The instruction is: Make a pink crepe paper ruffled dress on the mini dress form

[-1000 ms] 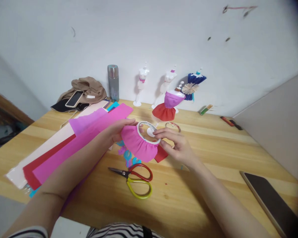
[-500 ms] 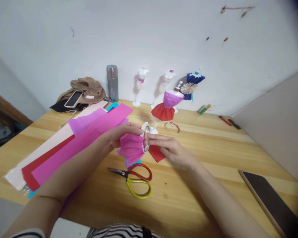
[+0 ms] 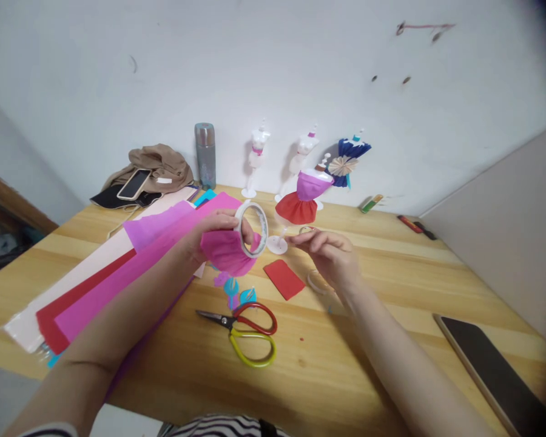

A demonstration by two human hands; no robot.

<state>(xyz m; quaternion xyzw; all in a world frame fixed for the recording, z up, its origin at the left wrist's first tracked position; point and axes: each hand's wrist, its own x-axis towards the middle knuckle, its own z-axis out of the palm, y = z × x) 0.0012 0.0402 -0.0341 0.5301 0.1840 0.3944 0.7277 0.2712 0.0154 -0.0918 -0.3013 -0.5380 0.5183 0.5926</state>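
Note:
My left hand (image 3: 212, 227) holds a gathered pink crepe-paper skirt (image 3: 225, 254) together with a white roll of tape (image 3: 264, 233), the roll's open ring turned to the right. To the right of the roll, and apart from it, is my right hand (image 3: 332, 252), thumb and forefinger pinched together; anything between them is too small to make out. Just beyond those fingertips stands a small dress form (image 3: 300, 207) in a purple top and red skirt. A red piece of paper (image 3: 284, 279) lies below, near scissors (image 3: 228, 321) with red and yellow handles.
Pink crepe paper (image 3: 100, 297) and other coloured sheets lie at left. Blue cutouts (image 3: 231, 286) are by the scissors. Behind stand a flask (image 3: 205, 158), white dress forms (image 3: 258, 152) and a blue-dressed one (image 3: 355, 149). A dark tablet (image 3: 486, 364) lies at right.
My right hand, whose fingers were at the tape roll, has drawn away to the right. The left hand has moved the skirt and roll left and up, turning the ring.

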